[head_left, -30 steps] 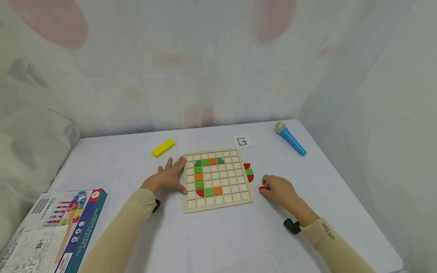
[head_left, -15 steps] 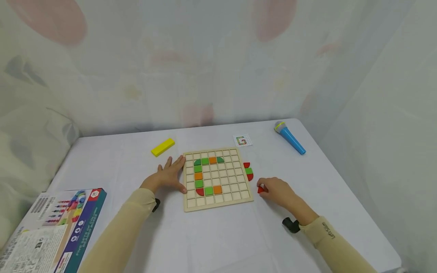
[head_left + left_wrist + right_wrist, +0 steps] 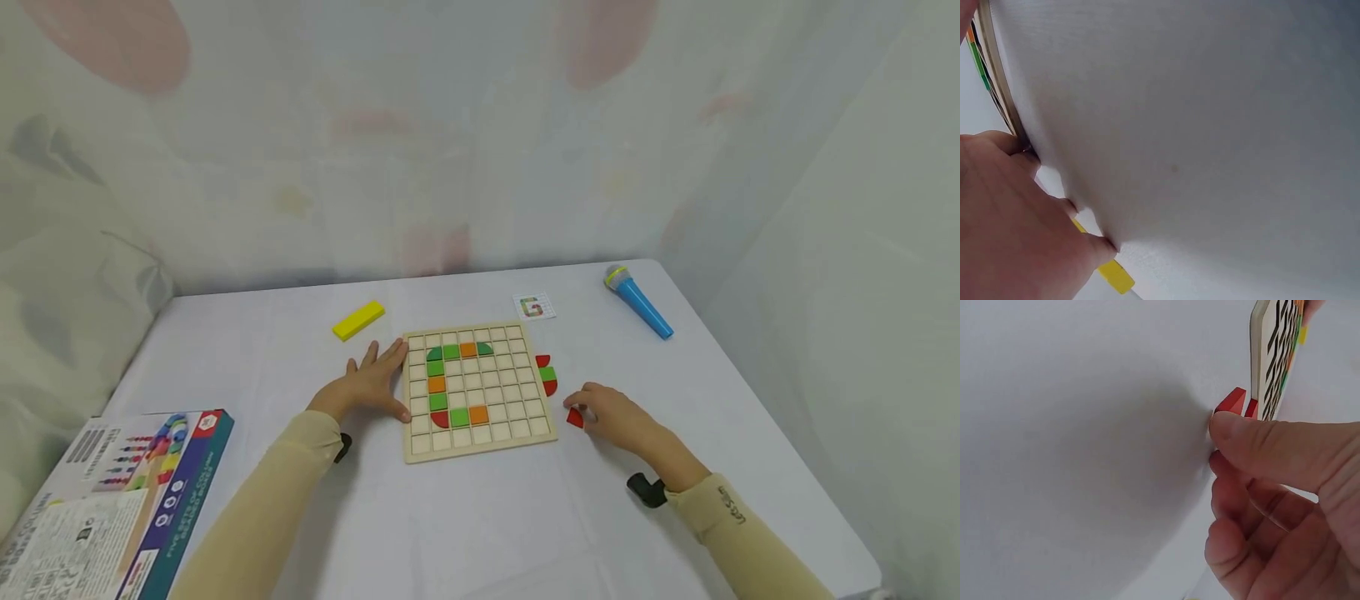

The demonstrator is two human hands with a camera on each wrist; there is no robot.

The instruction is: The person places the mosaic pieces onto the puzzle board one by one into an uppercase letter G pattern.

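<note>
Pinching red piece (image 3: 575, 417) w/ right hand (image 3: 615, 414) fingers beside grid board (image 3: 477, 392); left hand (image 3: 367, 387) flat, fingers spread, touching board's left edge on counter (image 3: 480, 517).

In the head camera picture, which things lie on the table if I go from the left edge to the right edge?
Game box → yellow block → left hand → wooden grid board → red piece → right hand → blue toy microphone.
</note>
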